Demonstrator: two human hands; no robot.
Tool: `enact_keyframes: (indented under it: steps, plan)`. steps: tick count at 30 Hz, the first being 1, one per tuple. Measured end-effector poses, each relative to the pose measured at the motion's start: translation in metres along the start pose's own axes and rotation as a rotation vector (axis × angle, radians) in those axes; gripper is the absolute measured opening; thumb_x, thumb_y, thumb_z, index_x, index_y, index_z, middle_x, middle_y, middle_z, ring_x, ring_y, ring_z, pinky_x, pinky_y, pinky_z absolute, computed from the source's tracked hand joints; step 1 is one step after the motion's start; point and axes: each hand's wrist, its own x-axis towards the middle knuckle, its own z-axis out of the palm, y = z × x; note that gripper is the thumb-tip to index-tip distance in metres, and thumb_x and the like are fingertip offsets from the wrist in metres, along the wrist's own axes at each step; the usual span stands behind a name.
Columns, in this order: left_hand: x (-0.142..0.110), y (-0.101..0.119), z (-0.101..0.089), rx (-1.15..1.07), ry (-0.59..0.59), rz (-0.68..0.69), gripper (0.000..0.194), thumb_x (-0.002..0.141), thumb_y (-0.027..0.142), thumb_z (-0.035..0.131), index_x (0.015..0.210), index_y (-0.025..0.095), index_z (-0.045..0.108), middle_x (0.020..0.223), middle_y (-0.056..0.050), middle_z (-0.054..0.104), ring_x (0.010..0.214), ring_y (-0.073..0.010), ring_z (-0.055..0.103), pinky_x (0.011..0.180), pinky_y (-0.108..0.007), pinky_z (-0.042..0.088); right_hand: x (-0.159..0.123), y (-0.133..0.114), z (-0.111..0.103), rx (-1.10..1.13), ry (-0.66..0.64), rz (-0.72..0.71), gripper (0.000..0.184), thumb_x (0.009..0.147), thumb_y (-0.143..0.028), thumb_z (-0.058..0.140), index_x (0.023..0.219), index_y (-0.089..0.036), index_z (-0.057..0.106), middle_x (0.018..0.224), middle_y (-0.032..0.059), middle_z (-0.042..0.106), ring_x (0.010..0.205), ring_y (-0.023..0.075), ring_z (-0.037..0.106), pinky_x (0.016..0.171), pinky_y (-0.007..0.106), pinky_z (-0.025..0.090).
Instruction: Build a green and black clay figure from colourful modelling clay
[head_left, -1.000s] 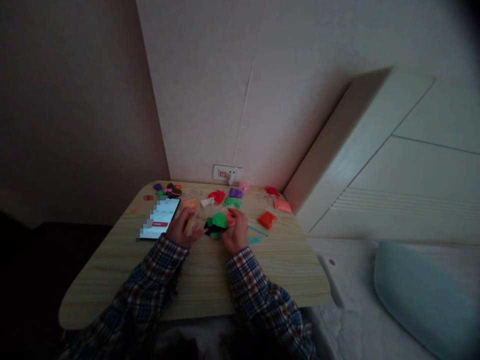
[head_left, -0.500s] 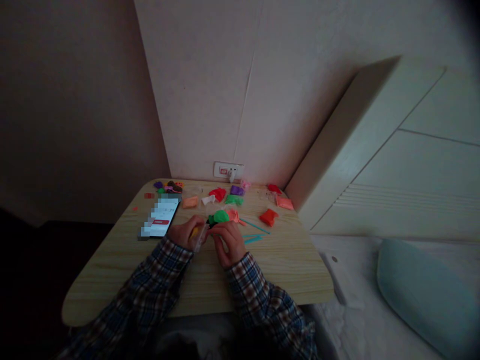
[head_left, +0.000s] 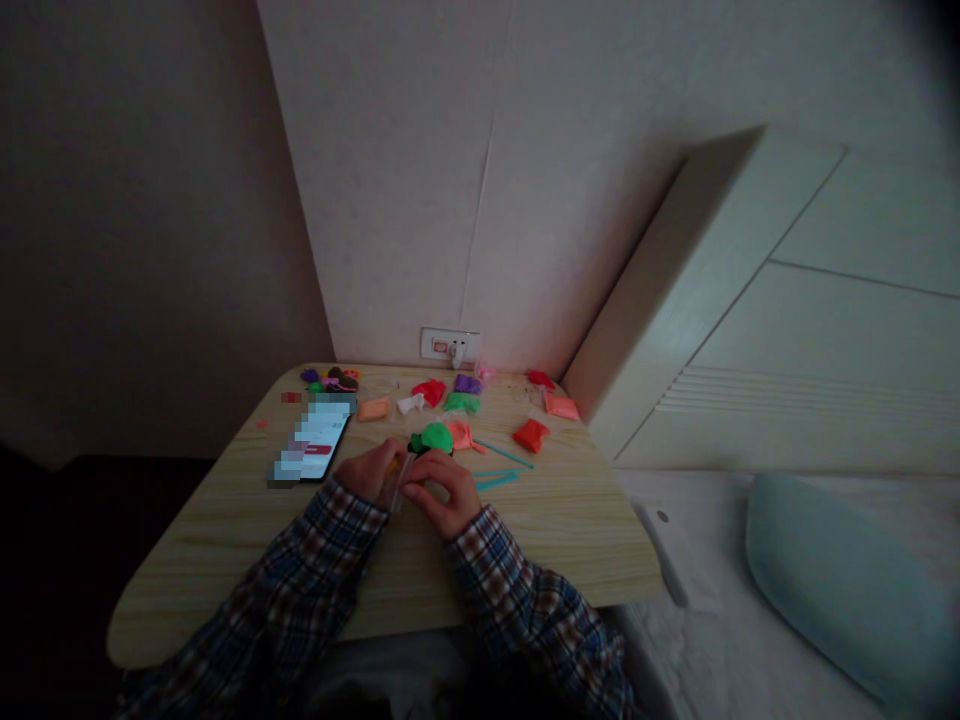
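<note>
My left hand [head_left: 367, 472] is closed on a small clear plastic bag [head_left: 400, 488] with something yellow-orange inside. My right hand [head_left: 444, 490] is beside it, thumb and fingertips pinched together at the bag's edge; what exactly they grip is too small to make out. Just beyond the hands lies a round green piece [head_left: 436, 437] with darker parts around it. A coral-pink packet [head_left: 460, 435] touches its right side. Thin blue sticks [head_left: 496, 479] rest to the right of my right hand.
A phone [head_left: 319, 440] with a lit screen lies left of my hands on the wooden table [head_left: 420, 580]. Several coloured packets, including a red-orange one [head_left: 531, 435] and a peach one [head_left: 373, 409], are spread behind. A wall socket [head_left: 448, 345] holds a plug.
My right hand has moved left, closer to my left hand, and its fingertips now meet at the bag's edge. The view has shifted slightly.
</note>
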Motion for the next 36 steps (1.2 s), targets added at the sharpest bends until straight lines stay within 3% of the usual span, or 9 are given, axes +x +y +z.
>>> enact_keyframes:
  steps: [7,13,18,22,29,33,36]
  plan:
    - [0.009,-0.011,0.000,-0.066,0.209,0.213,0.014,0.078,0.027,0.046,0.087,0.020,0.054,0.076,-0.006,0.064,0.072,-0.0195,0.061,0.063,-0.030,0.049,0.001,0.000,0.003,0.102,-0.021,0.073,0.018,0.079,-0.034,0.055,0.068,-0.020,0.058,0.061,-0.0003,0.055,0.057,0.0136,0.052,0.054,0.026,0.045]
    - [0.017,-0.005,-0.009,-0.001,0.303,0.398,0.040,0.070,0.029,0.054,0.107,0.015,0.052,0.095,-0.013,0.064,0.089,-0.0256,0.059,0.080,-0.040,0.046,0.000,0.000,-0.003,0.033,0.100,0.103,0.017,0.078,-0.031,0.056,0.065,-0.021,0.053,0.058,-0.0026,0.047,0.053,0.0123,0.045,0.052,0.026,0.041]
    - [0.019,0.008,-0.024,0.058,0.395,0.351,0.047,0.070,0.023,0.050,0.116,0.016,0.049,0.107,-0.014,0.059,0.103,-0.0281,0.053,0.087,-0.043,0.041,0.000,-0.009,-0.004,-0.050,0.126,-0.032,0.015,0.078,-0.020,0.054,0.064,-0.021,0.049,0.060,-0.0022,0.046,0.054,0.0122,0.045,0.050,0.025,0.040]
    - [0.016,0.013,-0.031,0.073,0.485,0.365,0.036,0.073,0.019,0.044,0.109,0.019,0.051,0.098,-0.010,0.059,0.095,-0.0252,0.053,0.084,-0.042,0.040,-0.003,-0.017,-0.001,-0.159,0.091,-0.137,0.014,0.078,-0.015,0.051,0.066,-0.021,0.048,0.061,-0.0013,0.044,0.057,0.0133,0.045,0.052,0.025,0.040]
    - [0.008,0.014,-0.038,0.060,0.506,0.242,0.029,0.078,0.024,0.047,0.105,0.018,0.051,0.099,-0.010,0.056,0.094,-0.0252,0.050,0.077,-0.039,0.043,-0.008,-0.010,0.002,-0.264,0.065,-0.125,0.011,0.080,-0.017,0.050,0.069,-0.020,0.049,0.065,0.0006,0.047,0.057,0.0131,0.046,0.051,0.024,0.041]
    - [0.008,0.019,-0.043,0.006,0.516,0.372,0.020,0.075,0.025,0.054,0.093,0.018,0.051,0.085,-0.006,0.054,0.082,-0.0221,0.052,0.072,-0.037,0.044,-0.009,-0.005,0.004,-0.274,-0.029,-0.115,0.015,0.084,-0.023,0.047,0.070,-0.019,0.051,0.068,0.0018,0.049,0.057,0.0126,0.048,0.052,0.024,0.042]
    - [0.007,0.021,-0.042,-0.094,0.369,0.441,0.010,0.075,0.020,0.056,0.081,0.018,0.048,0.076,-0.003,0.052,0.072,-0.0175,0.052,0.065,-0.031,0.046,-0.011,-0.004,0.004,-0.283,-0.039,-0.134,0.015,0.085,-0.024,0.046,0.072,-0.018,0.051,0.069,0.0026,0.048,0.057,0.0128,0.047,0.052,0.024,0.042]
